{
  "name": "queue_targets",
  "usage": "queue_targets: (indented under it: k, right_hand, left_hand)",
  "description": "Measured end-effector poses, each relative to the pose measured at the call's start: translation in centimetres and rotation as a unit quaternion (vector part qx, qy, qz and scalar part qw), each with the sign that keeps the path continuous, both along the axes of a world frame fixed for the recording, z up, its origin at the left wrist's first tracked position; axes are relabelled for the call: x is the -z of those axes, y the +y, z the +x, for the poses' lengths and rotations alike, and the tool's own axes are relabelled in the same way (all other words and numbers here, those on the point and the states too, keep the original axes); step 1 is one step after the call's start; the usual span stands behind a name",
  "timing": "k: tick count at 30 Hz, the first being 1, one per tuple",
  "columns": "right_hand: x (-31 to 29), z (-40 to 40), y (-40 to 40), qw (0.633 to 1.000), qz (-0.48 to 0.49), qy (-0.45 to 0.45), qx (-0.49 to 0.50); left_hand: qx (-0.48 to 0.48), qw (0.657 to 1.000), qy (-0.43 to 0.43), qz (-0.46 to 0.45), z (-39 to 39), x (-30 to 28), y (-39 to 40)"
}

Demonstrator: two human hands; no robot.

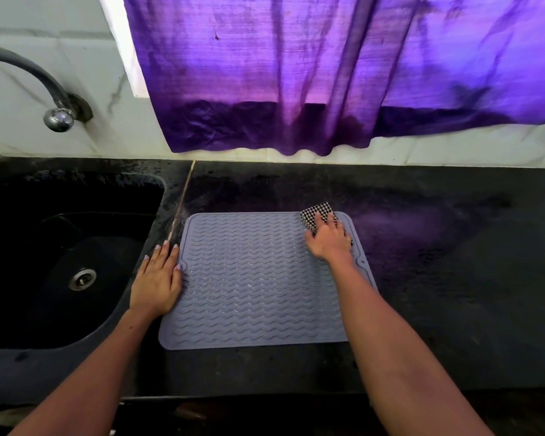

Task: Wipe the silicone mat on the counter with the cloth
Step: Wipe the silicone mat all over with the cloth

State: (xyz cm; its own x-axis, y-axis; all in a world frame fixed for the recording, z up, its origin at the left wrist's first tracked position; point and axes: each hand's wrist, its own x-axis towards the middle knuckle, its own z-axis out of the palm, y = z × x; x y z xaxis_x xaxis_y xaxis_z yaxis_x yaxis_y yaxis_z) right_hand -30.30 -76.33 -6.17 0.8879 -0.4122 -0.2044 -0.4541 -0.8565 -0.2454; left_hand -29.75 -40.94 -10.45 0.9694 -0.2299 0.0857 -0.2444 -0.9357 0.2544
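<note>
My right hand (pixel 328 239) presses the checkered cloth (pixel 316 215) flat-fingered on the silicone mat (pixel 249 278)'s far right corner; my left hand (pixel 158 278), open, pins the mat's left edge on the table (pixel 453 262). Easing that pressure could let the mat slide.

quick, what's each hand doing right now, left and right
Left hand: open, fingers straight, resting flat on the left edge of the mat.
Right hand: open, pressing the checkered cloth onto the mat's far right corner.
</note>
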Motion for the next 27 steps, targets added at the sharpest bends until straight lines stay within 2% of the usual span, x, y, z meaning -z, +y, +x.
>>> queue_targets:
  k: [4, 7, 9, 14, 21, 23, 25, 27]
  right_hand:
    - [-1.0, 0.0, 0.0, 0.998, -0.037, -0.053, 0.023]
    - [-2.6, 0.2, -1.0, 0.975, 0.058, -0.152, 0.15]
    - [-2.8, -0.2, -1.3, 0.96, 0.041, -0.196, 0.194]
    - [-0.4, -1.5, -0.4, 0.987, -0.082, -0.104, 0.093]
    - [0.6, -1.2, -0.2, 0.989, -0.131, -0.052, 0.049]
    - [-0.4, -1.0, -0.5, 0.991, -0.098, -0.06, 0.064]
    - [-1.5, -1.2, -0.8, 0.985, -0.013, -0.116, 0.128]
    - [-2.5, -1.5, -1.1, 0.948, 0.091, -0.202, 0.229]
  left_hand:
    - [-0.002, 1.0, 0.004, 0.004, 0.0, 0.0, 0.1]
    - [-0.006, 1.0, 0.01, 0.008, -0.1, -0.1, 0.0]
    - [-0.009, 1.0, 0.014, 0.006, -0.1, -0.1, 0.0]
    - [-0.005, 1.0, 0.009, 0.005, -0.2, -0.2, 0.0]
    - [-0.006, 1.0, 0.008, 0.005, -0.1, -0.1, 0.0]
    - [-0.005, 1.0, 0.006, 0.005, -0.1, -0.1, 0.0]
    - [-0.005, 1.0, 0.005, 0.006, 0.0, 0.0, 0.1]
    - [-0.007, 1.0, 0.007, 0.006, 0.0, 0.0, 0.0]
